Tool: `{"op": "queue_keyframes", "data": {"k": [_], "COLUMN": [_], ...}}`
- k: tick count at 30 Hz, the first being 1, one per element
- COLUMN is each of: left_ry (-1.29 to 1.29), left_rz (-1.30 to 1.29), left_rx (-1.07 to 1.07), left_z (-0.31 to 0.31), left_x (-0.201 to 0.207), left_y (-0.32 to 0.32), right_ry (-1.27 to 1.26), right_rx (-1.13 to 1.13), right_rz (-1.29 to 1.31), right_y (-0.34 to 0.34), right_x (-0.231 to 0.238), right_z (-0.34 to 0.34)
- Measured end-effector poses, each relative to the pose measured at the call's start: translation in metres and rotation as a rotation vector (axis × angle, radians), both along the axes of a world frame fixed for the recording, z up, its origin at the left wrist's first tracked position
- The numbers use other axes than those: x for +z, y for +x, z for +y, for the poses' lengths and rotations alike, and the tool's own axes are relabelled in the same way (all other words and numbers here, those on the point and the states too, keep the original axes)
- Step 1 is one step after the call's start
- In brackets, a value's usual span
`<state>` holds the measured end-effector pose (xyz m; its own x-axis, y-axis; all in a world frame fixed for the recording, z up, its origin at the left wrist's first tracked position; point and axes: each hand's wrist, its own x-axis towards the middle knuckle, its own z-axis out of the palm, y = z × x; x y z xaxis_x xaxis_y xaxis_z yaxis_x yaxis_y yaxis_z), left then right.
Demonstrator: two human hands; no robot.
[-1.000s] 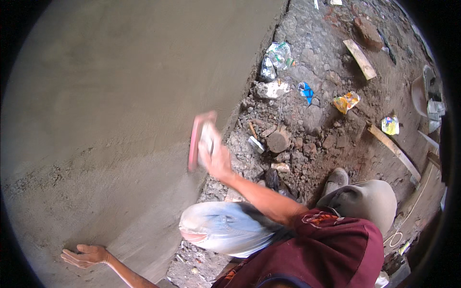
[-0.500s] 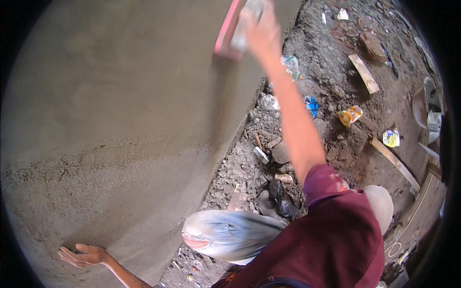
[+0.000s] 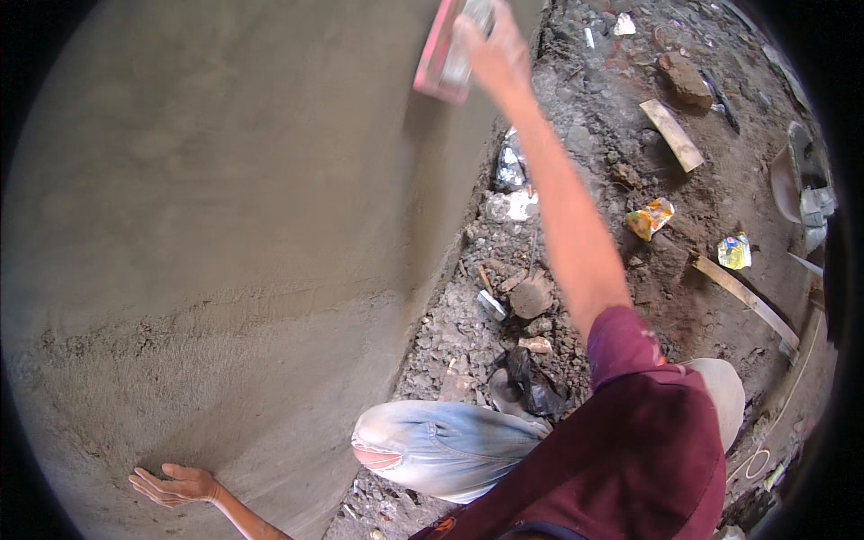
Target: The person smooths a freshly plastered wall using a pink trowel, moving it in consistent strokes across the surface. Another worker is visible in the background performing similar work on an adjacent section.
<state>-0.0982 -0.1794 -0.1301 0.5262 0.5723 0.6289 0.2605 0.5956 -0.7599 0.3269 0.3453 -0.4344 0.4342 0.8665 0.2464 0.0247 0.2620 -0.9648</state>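
My right hand [image 3: 498,56] is closed around the pale handle of a plastering float [image 3: 440,79] with a pink-red edge. The arm stretches far forward, and the float lies at the grey, freshly plastered wall [image 3: 225,180], near its lower edge by the ground. Part of the float is cut off by the top of the picture, and the hand is slightly blurred. At the lower left, my left hand [image 3: 180,487] has its fingers stretched out beside the rougher part of the plaster. It holds nothing; whether it touches the wall I cannot tell.
Rubble and litter cover the ground along the wall. A short board [image 3: 673,135], a brick [image 3: 685,79], a long wood strip [image 3: 745,295] and crumpled wrappers [image 3: 650,218] lie to the right. A pan-like container [image 3: 787,184] stands at the far right. My bent knee [image 3: 396,441] is close to the wall.
My right hand has shifted the float slightly to the right, closer to the wall's lower edge. The whole view has moved a little. My left hand remains stretched out near the wall.
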Motion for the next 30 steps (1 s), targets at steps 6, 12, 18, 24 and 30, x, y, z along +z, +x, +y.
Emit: {"op": "queue_keyframes", "data": {"k": [6, 12, 18, 24, 30], "left_ry": [-0.017, -0.019, -0.022, 0.007, -0.035], "left_rz": [-0.020, -0.003, -0.010, -0.038, 0.000], "left_rx": [-0.036, -0.009, -0.014, -0.038, -0.034], "left_z": [0.003, -0.001, 0.001, 0.010, 0.005], "left_x": [-0.003, 0.001, 0.000, -0.005, 0.003], "left_y": [-0.002, -0.009, -0.007, -0.006, -0.002], "right_ry": [0.130, -0.010, 0.023, 0.034, -0.126], "right_rx": [0.158, 0.452, 0.017, 0.155, 0.466], "right_rz": [-0.051, 0.097, 0.029, 0.115, 0.177], "right_y": [-0.094, -0.144, 0.013, -0.061, -0.163], "right_x": [-0.029, -0.087, -0.114, -0.144, -0.132], "right_z": [-0.142, -0.281, 0.032, -0.062, -0.311]}}
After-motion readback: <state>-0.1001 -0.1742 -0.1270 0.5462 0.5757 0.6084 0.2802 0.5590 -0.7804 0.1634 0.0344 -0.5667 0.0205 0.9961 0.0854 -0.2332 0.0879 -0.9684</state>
